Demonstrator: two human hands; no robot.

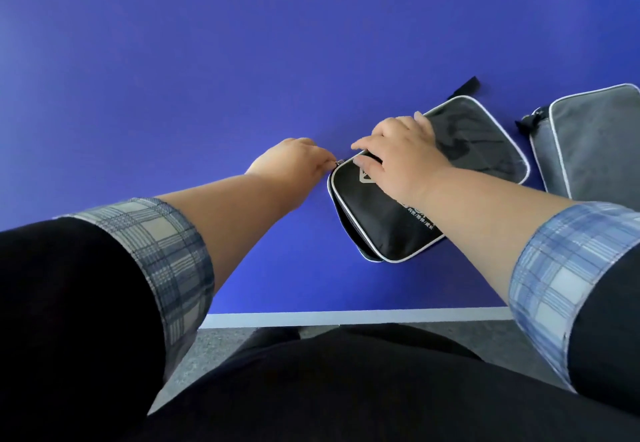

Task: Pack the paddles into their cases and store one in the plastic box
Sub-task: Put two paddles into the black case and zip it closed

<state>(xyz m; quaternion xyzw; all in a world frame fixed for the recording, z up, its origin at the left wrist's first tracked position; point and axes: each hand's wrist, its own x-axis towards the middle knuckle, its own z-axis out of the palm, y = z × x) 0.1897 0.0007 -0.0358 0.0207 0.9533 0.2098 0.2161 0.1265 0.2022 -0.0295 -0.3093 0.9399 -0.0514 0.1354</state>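
A black and grey paddle case [388, 220] with white piping lies on the blue table [207, 78], its near edge gaping along the zip. My left hand [294, 161] pinches the small metal zipper pull [337, 163] at the case's left corner. My right hand [398, 154] lies flat on top of the case, pressing it down. A second grey case [595, 140] sits at the far right, partly cut off by the frame. No paddle shows, and no plastic box is in view.
The table's white front edge [346, 318] runs just before my body. Grey carpet [214, 344] shows below it. A black strap [467, 87] sticks out from the far end of the first case.
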